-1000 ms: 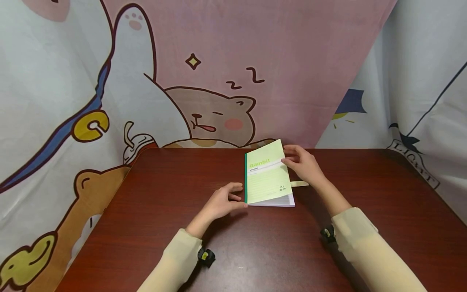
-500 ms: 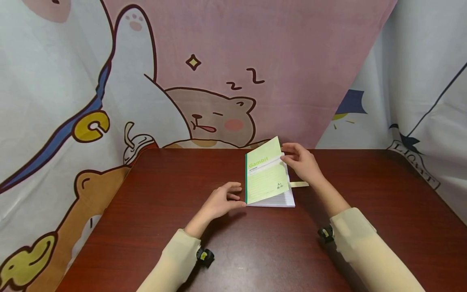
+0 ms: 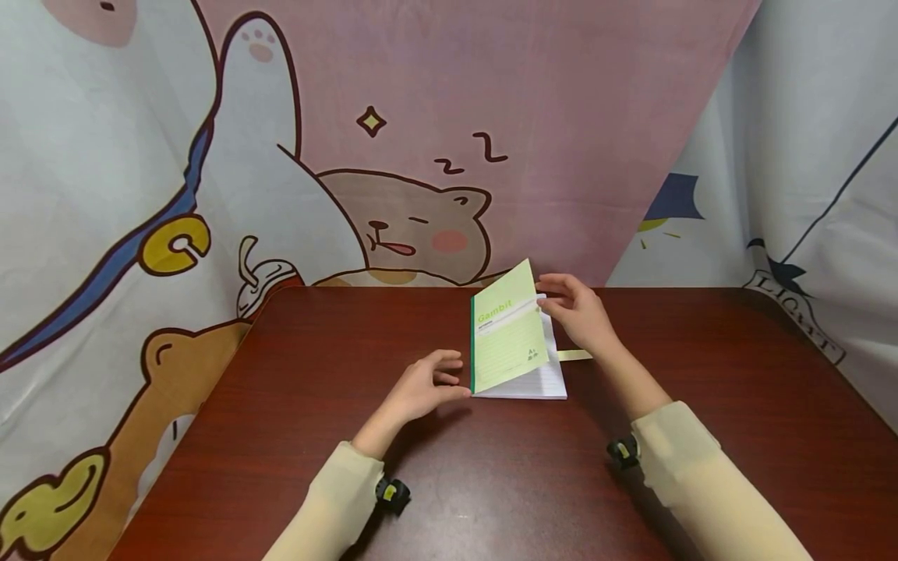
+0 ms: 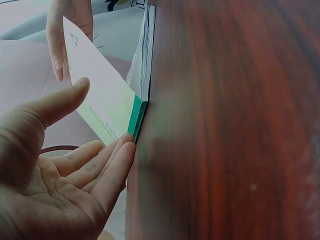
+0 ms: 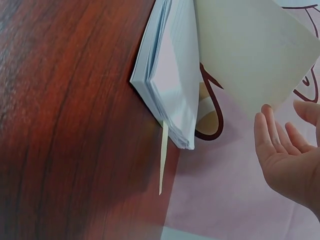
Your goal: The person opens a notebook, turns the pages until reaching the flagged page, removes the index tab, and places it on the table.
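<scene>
A pale green notebook point(image 3: 507, 343) with "Gambit" on its cover lies on the table, its green spine point(image 4: 136, 117) on the left. The front cover point(image 5: 260, 45) is lifted at a slant, baring the white pages point(image 5: 177, 75). My right hand point(image 3: 577, 313) is at the cover's right edge, with fairly straight fingertips right at it in the right wrist view. Beside the spine, my left hand point(image 3: 421, 387) has its fingers spread and relaxed, the thumb apart. Its fingertips point(image 4: 127, 140) are right at the spine in the left wrist view.
A pale strip point(image 3: 575, 355) sticks out from the notebook's right side. The dark red-brown wooden table point(image 3: 505, 475) reaches back to a hanging cloth point(image 3: 561, 156) printed with cartoon animals. Both sleeves carry small black wrist devices.
The front cover has tilted up further and swung left, showing more of the pages. My right hand has moved slightly left with it; the left hand has shifted only a little left.
</scene>
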Tool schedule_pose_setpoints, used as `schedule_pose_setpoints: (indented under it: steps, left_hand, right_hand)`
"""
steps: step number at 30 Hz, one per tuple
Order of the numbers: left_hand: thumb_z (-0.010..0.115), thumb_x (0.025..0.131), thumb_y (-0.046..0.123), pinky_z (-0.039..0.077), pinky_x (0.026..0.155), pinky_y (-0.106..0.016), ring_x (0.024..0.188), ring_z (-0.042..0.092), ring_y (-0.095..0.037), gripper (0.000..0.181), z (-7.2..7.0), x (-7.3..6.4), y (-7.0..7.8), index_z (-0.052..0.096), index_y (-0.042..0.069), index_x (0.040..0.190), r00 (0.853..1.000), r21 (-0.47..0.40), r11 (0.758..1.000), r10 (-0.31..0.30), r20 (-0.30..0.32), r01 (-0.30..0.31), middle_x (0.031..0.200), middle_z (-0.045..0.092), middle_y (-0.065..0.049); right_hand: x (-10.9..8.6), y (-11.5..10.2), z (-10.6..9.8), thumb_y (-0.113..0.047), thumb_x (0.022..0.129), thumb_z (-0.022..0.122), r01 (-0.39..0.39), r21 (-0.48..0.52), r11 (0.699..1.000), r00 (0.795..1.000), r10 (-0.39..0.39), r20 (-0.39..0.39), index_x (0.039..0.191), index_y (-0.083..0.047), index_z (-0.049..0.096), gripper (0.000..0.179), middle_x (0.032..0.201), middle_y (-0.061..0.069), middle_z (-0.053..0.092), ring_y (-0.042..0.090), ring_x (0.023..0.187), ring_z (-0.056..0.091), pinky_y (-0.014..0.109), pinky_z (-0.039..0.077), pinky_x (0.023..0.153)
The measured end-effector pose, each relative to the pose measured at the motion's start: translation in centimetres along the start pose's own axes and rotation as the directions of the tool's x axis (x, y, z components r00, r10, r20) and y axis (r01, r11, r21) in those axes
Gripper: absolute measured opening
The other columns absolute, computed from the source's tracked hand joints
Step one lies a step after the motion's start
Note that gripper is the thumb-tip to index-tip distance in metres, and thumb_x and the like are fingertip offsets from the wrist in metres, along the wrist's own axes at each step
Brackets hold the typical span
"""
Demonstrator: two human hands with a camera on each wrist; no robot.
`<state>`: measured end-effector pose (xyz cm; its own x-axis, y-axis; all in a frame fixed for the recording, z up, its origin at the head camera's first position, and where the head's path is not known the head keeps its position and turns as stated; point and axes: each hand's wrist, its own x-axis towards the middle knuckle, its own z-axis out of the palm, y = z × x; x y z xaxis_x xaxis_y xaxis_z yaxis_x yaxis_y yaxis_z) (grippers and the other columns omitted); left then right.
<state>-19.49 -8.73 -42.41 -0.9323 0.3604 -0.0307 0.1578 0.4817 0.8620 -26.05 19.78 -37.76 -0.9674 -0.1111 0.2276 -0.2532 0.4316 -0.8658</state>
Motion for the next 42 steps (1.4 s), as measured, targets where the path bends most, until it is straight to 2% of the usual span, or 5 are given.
schedule_pose_setpoints:
  steps: [7,13,18,30,42]
  left_hand:
    - [0.079,0.086,0.018,0.055,0.095,-0.045,0.112,0.067,-0.03,0.064,-0.2,0.0,0.0,0.05,0.002,0.141,1.0,-0.003,1.0,0.015,-0.009,-0.015,0.134,0.064,-0.014]
    - [0.079,0.086,0.019,0.055,0.094,-0.046,0.111,0.068,-0.03,0.063,-0.2,0.1,-0.1,0.051,0.002,0.14,1.0,-0.005,1.0,0.017,-0.015,-0.017,0.133,0.065,-0.015]
    - [0.078,0.087,0.02,0.055,0.095,-0.046,0.111,0.068,-0.03,0.063,-0.3,0.0,-0.1,0.052,0.003,0.14,1.0,-0.001,1.0,0.018,-0.013,-0.018,0.133,0.065,-0.014]
    - [0.077,0.087,0.019,0.054,0.096,-0.045,0.11,0.069,-0.03,0.059,-0.4,0.1,-0.2,0.053,0.003,0.139,0.999,0.01,1.0,0.027,-0.031,-0.027,0.131,0.066,-0.015]
    - [0.072,0.092,0.021,0.053,0.097,-0.048,0.11,0.069,-0.03,0.051,-0.8,0.0,-0.4,0.055,0.003,0.137,0.998,0.021,0.999,0.045,-0.048,-0.044,0.129,0.067,-0.015]
  right_hand:
    - [0.0,-0.5,0.3,-0.002,0.095,0.062,0.007,0.087,0.996,1.0,-0.007,-0.007,0.137,0.006,0.05,0.044,0.133,0.029,0.06,-0.005,0.087,0.062,0.009,0.053,0.079]
    - [0.0,-0.9,0.5,0.002,0.097,0.056,-0.009,0.26,0.966,1.0,0.004,0.02,0.139,0.013,0.044,0.044,0.136,0.035,0.053,-0.003,0.089,0.065,0.017,0.057,0.085]
    - [0.1,-1.0,0.7,0.002,0.098,0.054,-0.021,0.324,0.946,0.999,0.011,0.032,0.14,0.013,0.041,0.045,0.137,0.036,0.051,-0.002,0.092,0.066,0.022,0.057,0.089]
    - [0.2,-1.3,1.5,0.004,0.098,0.053,-0.027,0.405,0.914,0.998,0.004,0.057,0.14,0.015,0.037,0.046,0.138,0.041,0.048,0.0,0.092,0.066,0.025,0.057,0.091]
    - [0.1,-1.9,2.3,0.003,0.098,0.056,-0.028,0.381,0.924,0.997,-0.001,0.074,0.14,0.013,0.04,0.046,0.137,0.038,0.051,-0.002,0.095,0.066,0.034,0.056,0.095]
